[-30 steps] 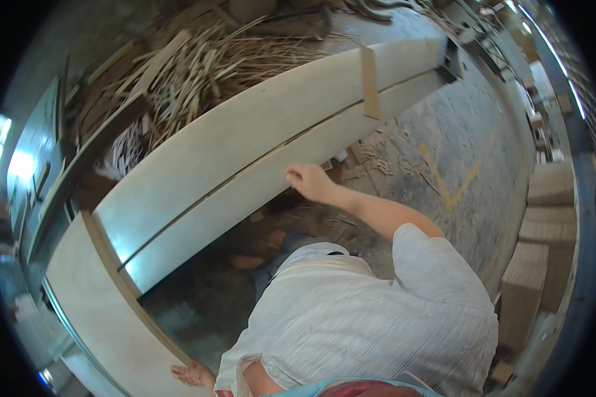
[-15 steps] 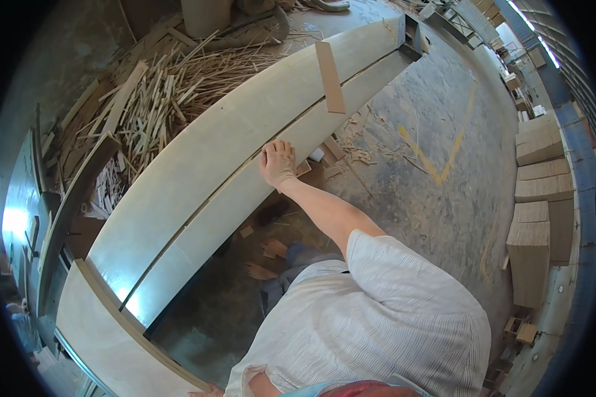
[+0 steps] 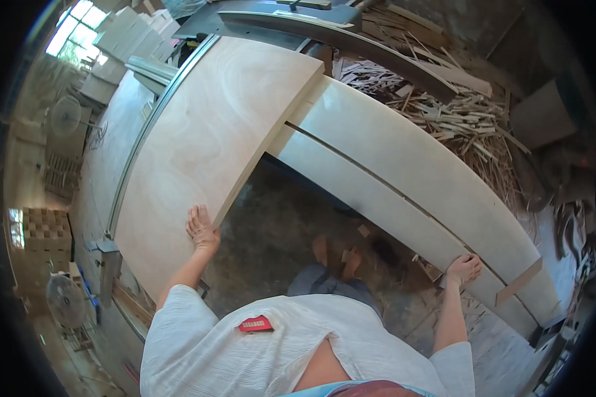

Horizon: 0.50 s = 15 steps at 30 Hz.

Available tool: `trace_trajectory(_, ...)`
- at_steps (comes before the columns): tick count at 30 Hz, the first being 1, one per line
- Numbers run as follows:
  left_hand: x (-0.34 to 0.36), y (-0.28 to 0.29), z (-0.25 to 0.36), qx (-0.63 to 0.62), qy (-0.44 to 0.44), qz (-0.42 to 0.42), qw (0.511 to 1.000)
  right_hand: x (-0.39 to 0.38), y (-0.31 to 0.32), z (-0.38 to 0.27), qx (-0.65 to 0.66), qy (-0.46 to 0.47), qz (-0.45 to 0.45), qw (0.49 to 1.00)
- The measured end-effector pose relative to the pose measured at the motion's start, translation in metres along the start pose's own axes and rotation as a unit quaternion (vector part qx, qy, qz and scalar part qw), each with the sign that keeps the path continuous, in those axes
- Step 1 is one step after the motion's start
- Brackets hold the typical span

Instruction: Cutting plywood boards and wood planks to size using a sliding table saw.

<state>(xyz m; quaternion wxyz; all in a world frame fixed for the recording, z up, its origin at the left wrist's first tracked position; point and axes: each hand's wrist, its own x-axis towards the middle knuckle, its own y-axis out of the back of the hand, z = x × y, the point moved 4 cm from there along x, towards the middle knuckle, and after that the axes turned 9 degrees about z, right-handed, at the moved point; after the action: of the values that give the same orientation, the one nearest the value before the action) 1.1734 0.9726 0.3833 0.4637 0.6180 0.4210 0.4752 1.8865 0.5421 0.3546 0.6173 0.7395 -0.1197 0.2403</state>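
Observation:
A large pale plywood panel [image 3: 212, 126] lies on the left, its straight thick edge facing right. My left hand [image 3: 202, 230] rests flat on its near corner, fingers stretched out and thumb by the edge. To the right runs a long, smooth, pale tabletop [image 3: 377, 142] with a dark lengthwise slot [image 3: 357, 169]. Far along it, my right hand [image 3: 465, 269] sits on the near strip beside the slot, fingers curled in; whatever they hold, if anything, is hidden. Just beyond that hand, a narrow brown board strip [image 3: 520, 281] lies across the slot.
A metal rail [image 3: 159, 126] borders the panel's left side. Beyond the tabletop is a heap of wood offcuts [image 3: 460, 126], with a dark curved beam [image 3: 351, 40] above. Two fans [image 3: 66, 311] and stacked boxes [image 3: 46, 231] stand at left. My feet are on the floor below.
My view has swung left, bringing the whole panel and my left hand into sight. My right hand remains on the tabletop by the slot, now closer to the brown strip, with fingers more curled.

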Motion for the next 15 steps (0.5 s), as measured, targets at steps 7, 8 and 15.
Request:
trace_trajectory(7,0.007,0.022,0.006,-0.022,-0.002,-0.035,0.999,0.001,0.003,-0.006,-0.087,-0.013,-0.002,0.996)
trace_trajectory(8,0.008,0.024,0.004,-0.026,0.01,-0.021,0.999,0.001,0.0,-0.008,-0.102,-0.024,-0.038,0.994)
trace_trajectory(15,0.01,0.026,-0.006,-0.053,-0.011,-0.013,0.998,0.06,-0.006,-0.051,-0.061,0.077,-0.255,0.962)
